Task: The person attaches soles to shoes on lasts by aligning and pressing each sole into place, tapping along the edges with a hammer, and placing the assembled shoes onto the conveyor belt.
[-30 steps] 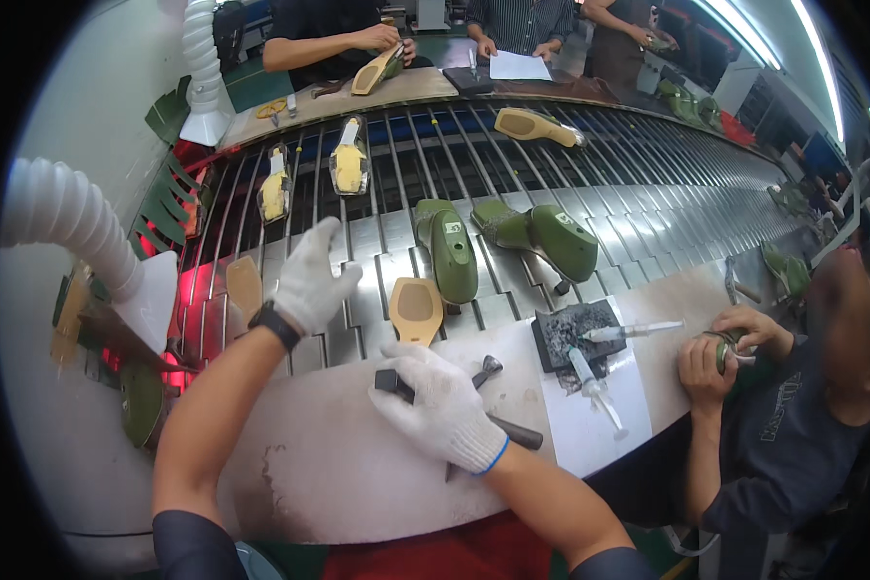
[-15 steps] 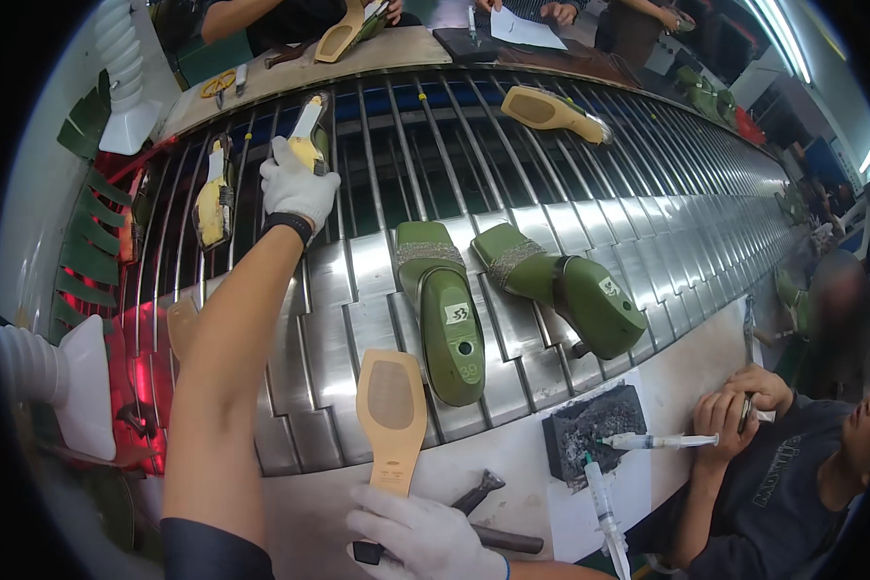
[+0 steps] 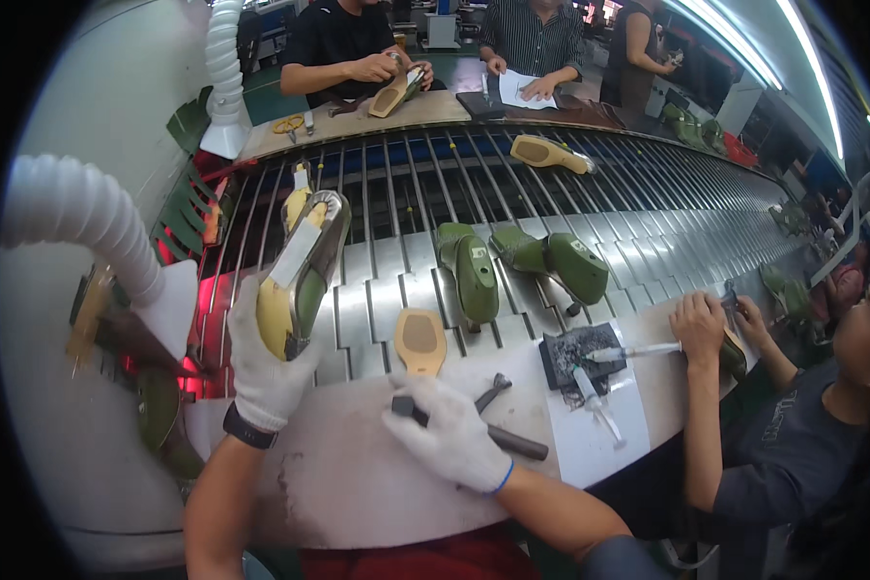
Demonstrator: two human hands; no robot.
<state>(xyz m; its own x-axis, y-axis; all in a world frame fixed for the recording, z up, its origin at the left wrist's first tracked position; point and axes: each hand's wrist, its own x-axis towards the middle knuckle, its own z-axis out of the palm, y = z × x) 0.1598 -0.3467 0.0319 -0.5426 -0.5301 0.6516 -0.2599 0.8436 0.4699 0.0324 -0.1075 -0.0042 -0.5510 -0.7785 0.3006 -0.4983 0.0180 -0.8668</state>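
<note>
Yellow-bottomed shoe last (image 3: 304, 271) leans in our left hand (image 3: 273, 372), raised over the left part of the slatted metal conveyor (image 3: 387, 290), our gloved fingers curled around its lower end. Rightward, a tan insole (image 3: 420, 333) lies just beyond our right hand (image 3: 448, 430), its thumb and fingers bent around a black tool (image 3: 408, 411). Farther right we see two green lasts (image 3: 476, 280) and a black block (image 3: 565, 356) bearing syringes (image 3: 597, 406).

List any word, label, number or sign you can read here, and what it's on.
No text is legible.
White label on left green last, centre pair: too small.
White label on right green last, centre pair: too small.
Print on co-worker's dark shirt: too blurred.
Shoe in the left hand: no readable text.
</note>
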